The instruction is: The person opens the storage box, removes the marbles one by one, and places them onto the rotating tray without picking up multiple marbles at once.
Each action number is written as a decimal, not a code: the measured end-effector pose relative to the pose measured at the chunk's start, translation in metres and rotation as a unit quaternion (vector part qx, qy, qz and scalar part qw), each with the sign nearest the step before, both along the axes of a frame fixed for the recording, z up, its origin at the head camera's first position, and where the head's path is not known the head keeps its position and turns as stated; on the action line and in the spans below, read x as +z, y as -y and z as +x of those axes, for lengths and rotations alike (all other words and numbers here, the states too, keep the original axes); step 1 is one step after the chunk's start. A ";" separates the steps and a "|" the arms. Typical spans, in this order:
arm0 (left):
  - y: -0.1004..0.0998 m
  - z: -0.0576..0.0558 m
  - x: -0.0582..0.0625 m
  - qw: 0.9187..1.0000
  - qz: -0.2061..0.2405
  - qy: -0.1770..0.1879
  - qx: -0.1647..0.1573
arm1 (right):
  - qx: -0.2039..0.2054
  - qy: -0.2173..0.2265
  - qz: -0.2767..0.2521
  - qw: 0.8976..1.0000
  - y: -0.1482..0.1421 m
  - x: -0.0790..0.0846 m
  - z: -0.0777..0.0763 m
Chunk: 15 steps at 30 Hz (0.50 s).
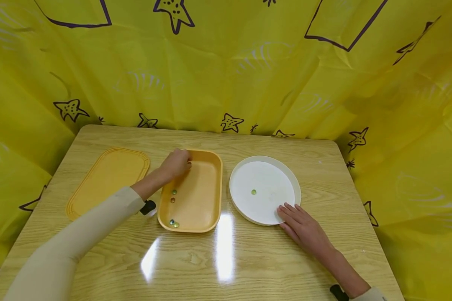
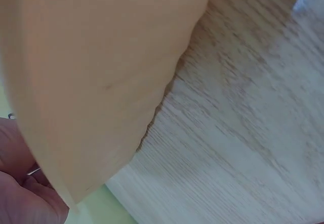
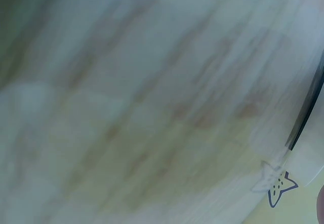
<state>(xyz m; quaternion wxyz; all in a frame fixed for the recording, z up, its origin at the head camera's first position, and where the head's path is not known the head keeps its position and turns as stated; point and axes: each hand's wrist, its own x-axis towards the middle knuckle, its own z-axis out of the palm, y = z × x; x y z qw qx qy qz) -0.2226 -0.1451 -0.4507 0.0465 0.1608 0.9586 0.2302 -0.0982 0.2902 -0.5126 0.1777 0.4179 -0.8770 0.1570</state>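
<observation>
My left hand [image 1: 176,164] reaches over the far left corner of the orange rectangular tray [image 1: 217,188], fingers curled down inside it. In the left wrist view, the tray's outer wall hides most of the fingers; I cannot tell whether they hold anything. Along the tray's left side lie a green marble [image 1: 174,192] and a brown marble [image 1: 173,200]. Nearer its front left corner are a blue marble [image 1: 172,222] and a yellow-green marble [image 1: 176,224]. My right hand [image 1: 305,229] holds the near right rim of the white round tray [image 1: 271,175], fingers inside, thumb outside. One green marble [image 1: 254,192] sits there.
A flat orange lid [image 1: 111,179] lies left of the rectangular tray, under the line of my left forearm. The wooden table [image 1: 278,267] reaches back to a yellow patterned curtain [image 1: 211,75], which also hangs along both sides.
</observation>
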 end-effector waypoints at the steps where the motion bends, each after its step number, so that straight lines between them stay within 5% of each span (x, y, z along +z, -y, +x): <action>1: 0.000 -0.001 -0.001 1.000 -0.006 0.000 0.000 | 0.000 0.000 0.000 1.000 0.000 0.000 0.000; 10: -0.005 -0.001 -0.004 0.999 -0.045 -0.010 0.004 | -0.001 0.001 0.007 1.000 -0.001 0.000 0.001; 15: -0.006 0.003 -0.009 0.996 -0.074 -0.054 -0.008 | -0.006 0.005 0.013 1.000 -0.001 0.001 0.001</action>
